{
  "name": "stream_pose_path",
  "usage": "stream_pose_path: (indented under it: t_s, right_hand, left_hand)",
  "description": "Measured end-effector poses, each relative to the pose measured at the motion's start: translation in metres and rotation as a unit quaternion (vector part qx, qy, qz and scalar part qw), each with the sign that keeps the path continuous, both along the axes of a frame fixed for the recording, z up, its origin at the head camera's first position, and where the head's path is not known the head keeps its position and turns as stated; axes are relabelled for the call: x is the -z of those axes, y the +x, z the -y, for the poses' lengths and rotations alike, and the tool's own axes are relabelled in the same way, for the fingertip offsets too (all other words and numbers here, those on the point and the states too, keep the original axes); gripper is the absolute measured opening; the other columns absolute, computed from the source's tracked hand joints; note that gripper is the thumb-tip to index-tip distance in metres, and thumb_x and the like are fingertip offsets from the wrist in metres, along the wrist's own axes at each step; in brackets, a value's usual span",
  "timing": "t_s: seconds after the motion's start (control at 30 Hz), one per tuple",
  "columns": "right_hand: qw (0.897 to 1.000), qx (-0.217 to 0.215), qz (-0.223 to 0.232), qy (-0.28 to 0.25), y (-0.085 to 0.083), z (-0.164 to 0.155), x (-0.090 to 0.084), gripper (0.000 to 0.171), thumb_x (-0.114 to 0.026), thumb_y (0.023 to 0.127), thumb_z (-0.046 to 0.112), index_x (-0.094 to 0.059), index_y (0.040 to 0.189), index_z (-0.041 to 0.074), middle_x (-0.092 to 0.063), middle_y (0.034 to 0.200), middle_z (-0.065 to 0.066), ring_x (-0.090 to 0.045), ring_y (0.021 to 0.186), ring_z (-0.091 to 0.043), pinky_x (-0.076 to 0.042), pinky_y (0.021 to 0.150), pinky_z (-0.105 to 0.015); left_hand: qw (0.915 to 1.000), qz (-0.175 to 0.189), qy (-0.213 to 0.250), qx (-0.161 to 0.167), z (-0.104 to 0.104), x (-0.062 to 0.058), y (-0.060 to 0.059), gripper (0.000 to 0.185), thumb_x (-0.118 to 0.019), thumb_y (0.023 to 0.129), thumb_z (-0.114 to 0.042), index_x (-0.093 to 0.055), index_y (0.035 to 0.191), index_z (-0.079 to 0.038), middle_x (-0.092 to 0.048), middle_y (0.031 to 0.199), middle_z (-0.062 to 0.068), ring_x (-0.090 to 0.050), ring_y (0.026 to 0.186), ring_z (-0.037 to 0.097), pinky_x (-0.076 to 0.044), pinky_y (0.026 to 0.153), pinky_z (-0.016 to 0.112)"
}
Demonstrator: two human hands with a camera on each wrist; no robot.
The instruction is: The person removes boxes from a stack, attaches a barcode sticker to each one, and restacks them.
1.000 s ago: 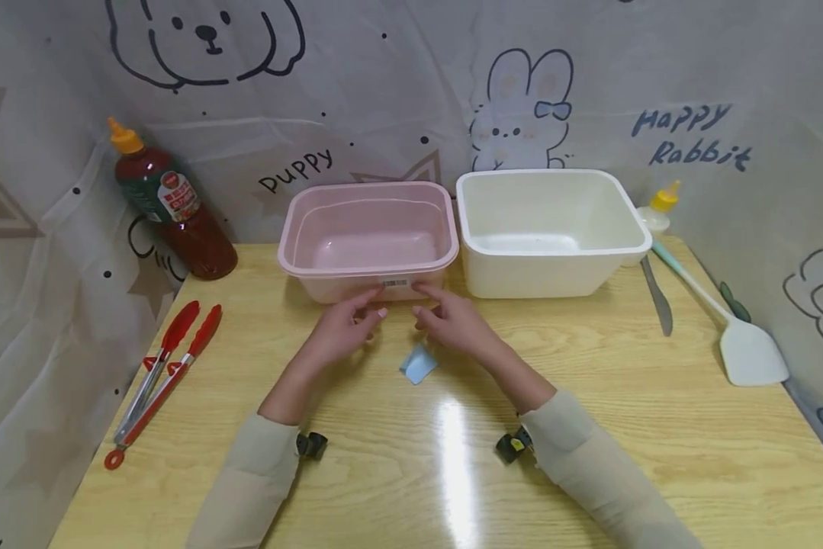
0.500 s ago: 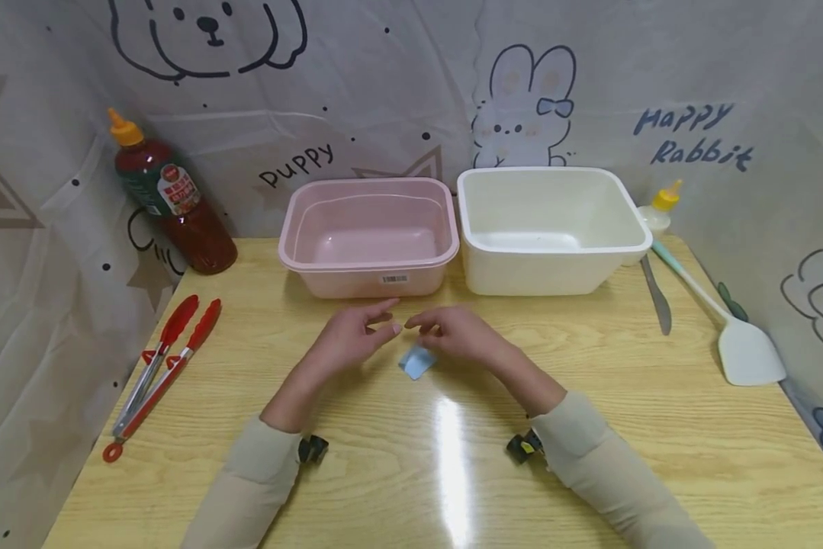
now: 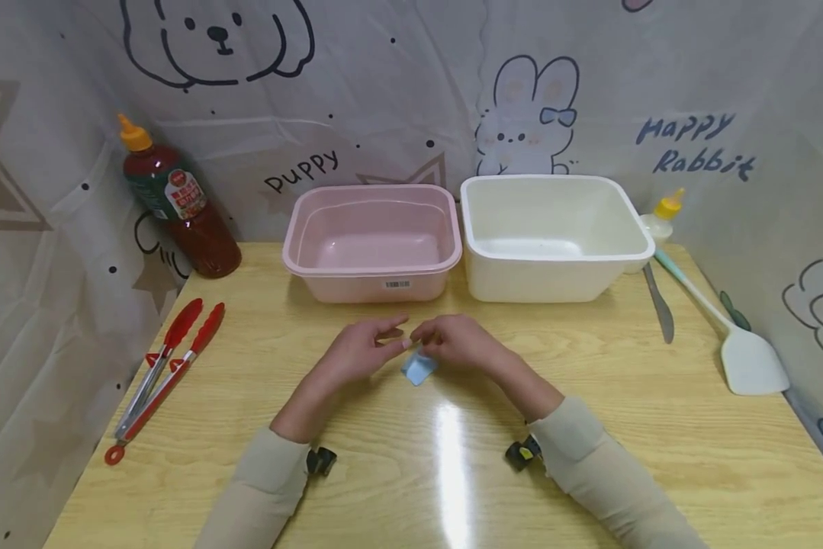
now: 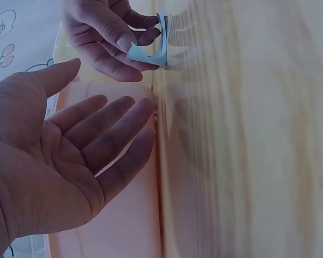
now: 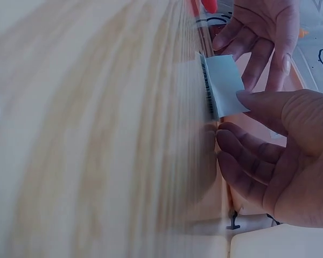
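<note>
A small folded piece of light blue paper (image 3: 419, 369) lies on the table in front of the pink bin. My right hand (image 3: 455, 341) is over its far right side, fingers curled. In the right wrist view the thumb (image 5: 269, 105) is on the corner of the paper's raised flap (image 5: 226, 83); the index fingertip is partly hidden. The left wrist view shows that flap (image 4: 145, 58) bent up between thumb and fingers. My left hand (image 3: 363, 351) hovers left of the paper, palm inward, fingers (image 4: 116, 129) loosely spread and holding nothing.
Behind the hands stand a pink bin (image 3: 356, 287) with a barcode label and a white bin (image 3: 535, 279). Red-tipped tongs (image 3: 164, 381) and a red sauce bottle (image 3: 181, 210) are at left. A knife (image 3: 660, 305), a white turner (image 3: 754, 362) and a yellow-capped bottle (image 3: 660, 217) are at right.
Both hands have drawn back from the front of the pink bin towards the light blue paper. The right hand has lowered onto the paper's edge, and the left has come closer beside it.
</note>
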State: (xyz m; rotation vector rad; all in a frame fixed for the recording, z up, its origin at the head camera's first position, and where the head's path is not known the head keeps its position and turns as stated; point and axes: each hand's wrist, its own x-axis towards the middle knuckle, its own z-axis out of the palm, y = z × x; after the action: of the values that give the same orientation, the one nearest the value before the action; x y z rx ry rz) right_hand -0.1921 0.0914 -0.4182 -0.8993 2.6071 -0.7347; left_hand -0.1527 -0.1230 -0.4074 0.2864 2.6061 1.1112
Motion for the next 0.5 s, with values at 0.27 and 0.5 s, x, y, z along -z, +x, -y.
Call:
stream_pose_path:
  t_s: [0.27,0.5]
  right_hand:
    - [1.000,0.007,0.015,-0.010,-0.0014,-0.0029,0.0025,0.018,-0.067,0.094,0.015,-0.079,0.109,0.017,-0.078,0.106,0.004,-0.068,0.102,-0.017,-0.054,0.090,-0.038]
    - [0.999,0.020,0.022,-0.028,-0.0028,-0.0091,0.0057,0.015,-0.065,0.098,0.018,-0.078,0.105,0.016,-0.077,0.103,0.003,-0.068,0.103,-0.018,-0.054,0.093,-0.040]
  left_hand:
    - [0.9998,0.009,0.009,0.013,-0.0034,0.0028,-0.0006,0.052,-0.063,0.099,-0.044,-0.055,0.147,-0.025,-0.070,0.132,0.006,-0.067,0.119,0.030,-0.054,0.100,0.047]
    - [0.9994,0.009,0.021,0.024,-0.0067,-0.0001,0.0008,0.054,-0.064,0.099,-0.045,-0.054,0.148,-0.025,-0.067,0.137,0.008,-0.068,0.118,0.030,-0.055,0.099,0.046]
